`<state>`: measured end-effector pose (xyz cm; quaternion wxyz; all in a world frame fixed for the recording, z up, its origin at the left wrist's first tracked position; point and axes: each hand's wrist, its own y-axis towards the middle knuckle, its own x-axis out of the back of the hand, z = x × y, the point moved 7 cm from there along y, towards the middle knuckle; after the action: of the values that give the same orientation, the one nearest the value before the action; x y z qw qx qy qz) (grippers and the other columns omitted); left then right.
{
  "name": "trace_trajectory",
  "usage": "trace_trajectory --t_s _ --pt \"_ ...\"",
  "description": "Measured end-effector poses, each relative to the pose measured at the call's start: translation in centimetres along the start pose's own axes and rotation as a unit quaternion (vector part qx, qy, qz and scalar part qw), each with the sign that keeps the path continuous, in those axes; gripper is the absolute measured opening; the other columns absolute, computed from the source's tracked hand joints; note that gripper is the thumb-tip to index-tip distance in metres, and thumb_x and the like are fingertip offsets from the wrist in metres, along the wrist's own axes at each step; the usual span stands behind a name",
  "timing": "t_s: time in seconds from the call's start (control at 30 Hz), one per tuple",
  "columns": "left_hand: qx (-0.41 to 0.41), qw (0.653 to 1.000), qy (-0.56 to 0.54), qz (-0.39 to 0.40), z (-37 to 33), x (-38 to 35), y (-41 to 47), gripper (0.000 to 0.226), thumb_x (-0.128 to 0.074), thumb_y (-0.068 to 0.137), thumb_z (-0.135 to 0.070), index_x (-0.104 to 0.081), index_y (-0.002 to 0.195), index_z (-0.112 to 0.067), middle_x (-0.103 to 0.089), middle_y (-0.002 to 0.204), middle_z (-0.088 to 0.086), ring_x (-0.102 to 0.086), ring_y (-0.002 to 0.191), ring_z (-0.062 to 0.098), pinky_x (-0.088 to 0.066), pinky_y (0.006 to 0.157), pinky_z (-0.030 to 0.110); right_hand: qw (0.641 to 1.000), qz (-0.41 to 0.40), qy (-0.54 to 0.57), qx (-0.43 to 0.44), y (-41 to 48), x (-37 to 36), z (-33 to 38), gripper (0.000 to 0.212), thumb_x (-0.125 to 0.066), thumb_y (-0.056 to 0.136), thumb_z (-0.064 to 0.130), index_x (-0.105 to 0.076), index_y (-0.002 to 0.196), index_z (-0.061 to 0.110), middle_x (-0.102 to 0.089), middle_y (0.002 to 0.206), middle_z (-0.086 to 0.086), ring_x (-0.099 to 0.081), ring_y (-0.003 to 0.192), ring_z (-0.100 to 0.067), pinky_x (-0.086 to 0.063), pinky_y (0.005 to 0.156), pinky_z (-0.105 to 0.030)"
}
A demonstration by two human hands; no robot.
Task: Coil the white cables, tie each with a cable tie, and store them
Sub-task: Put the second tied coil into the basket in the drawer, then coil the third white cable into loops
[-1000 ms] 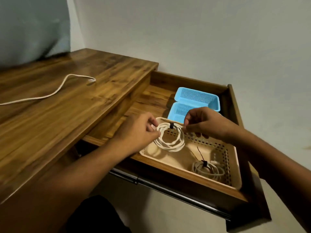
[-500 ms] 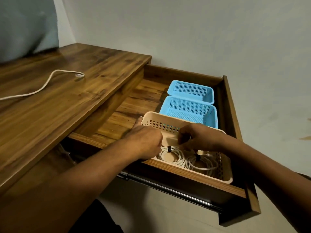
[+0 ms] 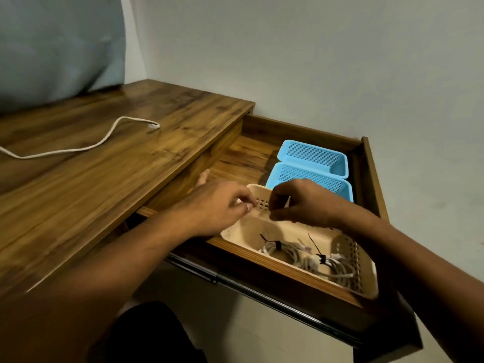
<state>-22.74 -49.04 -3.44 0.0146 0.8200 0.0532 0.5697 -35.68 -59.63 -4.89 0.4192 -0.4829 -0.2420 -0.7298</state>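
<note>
Two coiled white cables lie flat in the beige basket (image 3: pixel 366 260) at the near end of the open drawer (image 3: pixel 373 176). The left coil (image 3: pixel 271 249) and the right coil (image 3: pixel 337 271) sit side by side along the basket's long axis, which runs from 10 to 4 o'clock. Each is cinched by a black cable tie. The left tie (image 3: pixel 277 244) has its tail pointing to 10 o'clock, and the right tie (image 3: pixel 321 258) has its tail pointing to 11.

Both hands hover over the basket's far end. The right hand (image 3: pixel 306 203) has its thumb and curled fingers apart, gripping nothing. The left hand (image 3: pixel 217 205) is blurred, its bent fingertips at the far rim; I cannot tell whether they pinch it.

At 12 o'clock from the beige basket stand two blue baskets (image 3: pixel 314 157). On the surface (image 3: pixel 110 184), a loose white cable (image 3: pixel 78 148) runs from 9 o'clock, its plug end pointing to 3.
</note>
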Motion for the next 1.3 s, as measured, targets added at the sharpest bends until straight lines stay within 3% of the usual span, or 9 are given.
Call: trace_trajectory --t_s 0.1,0.23,0.33,0.47,0.57,0.83,1.0,1.17,1.3 --pt "0.017 0.996 -0.021 -0.089 3.4 5.0 -2.9 0.017 -0.058 0.099 -0.044 -0.071 0.109 -0.042 -0.066 0.109 -0.025 -0.055 0.113 0.001 -0.017 0.123 0.055 0.997 -0.028 0.022 0.062 2.6 1.0 5.7 0.010 -0.075 0.092 0.035 -0.070 0.099 0.030 -0.069 0.093 0.016 -0.063 0.083 0.004 -0.045 0.065 -0.012" --pt "0.069 0.982 -0.024 -0.174 9.1 11.1 -9.1 0.024 -0.060 0.091 -0.047 -0.075 0.107 -0.037 -0.070 0.109 -0.022 -0.059 0.097 -0.011 -0.047 0.099 0.040 0.987 -0.030 0.049 0.150 7.2 0.2 15.2 0.011 -0.074 0.094 0.032 -0.070 0.101 0.026 -0.069 0.094 0.011 -0.064 0.079 0.005 -0.048 0.064 -0.014" --pt "0.138 0.968 0.005 -0.209 13.8 14.4 -15.0 0.017 -0.067 0.094 -0.038 -0.077 0.106 -0.032 -0.074 0.109 -0.013 -0.052 0.067 -0.022 -0.042 0.070 0.026 0.974 -0.033 0.054 0.216 10.3 -1.9 22.8 0.010 -0.076 0.092 0.031 -0.073 0.097 0.024 -0.072 0.088 0.009 -0.064 0.073 0.001 -0.050 0.067 -0.022" --pt "0.238 0.934 0.018 -0.264 19.4 17.9 -24.5 0.041 -0.054 0.077 -0.062 -0.075 0.102 -0.037 -0.075 0.101 -0.016 -0.067 0.097 0.000 -0.053 0.091 0.038 0.954 -0.017 0.089 0.286 13.2 -6.0 32.9 0.010 -0.080 0.088 0.029 -0.073 0.091 0.022 -0.071 0.079 0.009 -0.060 0.063 0.003 -0.047 0.064 -0.023" --pt "0.314 0.906 0.026 -0.282 22.6 19.6 -31.9 0.026 -0.064 0.087 -0.052 -0.075 0.104 -0.037 -0.073 0.105 -0.017 -0.064 0.088 -0.009 -0.051 0.086 0.032 0.937 0.003 0.112 0.332 14.1 -9.5 40.2 0.011 -0.081 0.087 0.028 -0.073 0.088 0.019 -0.071 0.077 0.007 -0.059 0.063 0.000 -0.048 0.064 -0.026" --pt "0.457 0.795 0.039 -0.398 28.0 21.1 -48.5 0.020 -0.064 0.085 -0.050 -0.072 0.100 -0.039 -0.071 0.107 -0.016 -0.064 0.103 0.010 -0.053 0.096 0.043 0.897 0.047 0.118 0.423 13.3 -19.2 56.0 0.012 -0.079 0.085 0.032 -0.068 0.087 0.026 -0.070 0.078 0.012 -0.065 0.075 -0.003 -0.051 0.072 -0.026" --pt "0.555 0.725 0.142 -0.383 31.0 20.5 -53.3 0.043 -0.066 0.094 -0.042 -0.059 0.134 -0.029 -0.055 0.140 0.000 -0.046 0.131 0.024 -0.041 0.110 0.049 0.890 0.043 0.111 0.440 13.4 -23.0 60.7 0.020 -0.076 0.083 0.040 -0.068 0.094 0.025 -0.071 0.083 0.011 -0.067 0.081 -0.010 -0.057 0.078 -0.037" --pt "0.619 0.713 0.176 -0.279 34.3 20.6 -53.6 0.054 -0.055 0.099 -0.047 -0.045 0.146 -0.023 -0.054 0.146 0.006 -0.043 0.138 0.028 -0.030 0.116 0.051 0.879 -0.021 0.092 0.468 14.0 -23.4 61.7 0.027 -0.070 0.087 0.045 -0.064 0.109 0.029 -0.068 0.093 0.010 -0.063 0.089 -0.014 -0.051 0.075 -0.032" --pt "0.553 0.784 0.147 -0.240 35.2 20.0 -50.9 0.042 -0.046 0.102 -0.037 -0.053 0.142 -0.025 -0.062 0.138 0.003 -0.051 0.131 0.025 -0.036 0.113 0.048 0.863 -0.042 0.088 0.495 13.7 -23.1 61.9 0.061 -0.066 0.095 0.034 -0.041 0.150 0.031 -0.065 0.124 0.000 -0.060 0.110 -0.020 -0.041 0.084 -0.028"
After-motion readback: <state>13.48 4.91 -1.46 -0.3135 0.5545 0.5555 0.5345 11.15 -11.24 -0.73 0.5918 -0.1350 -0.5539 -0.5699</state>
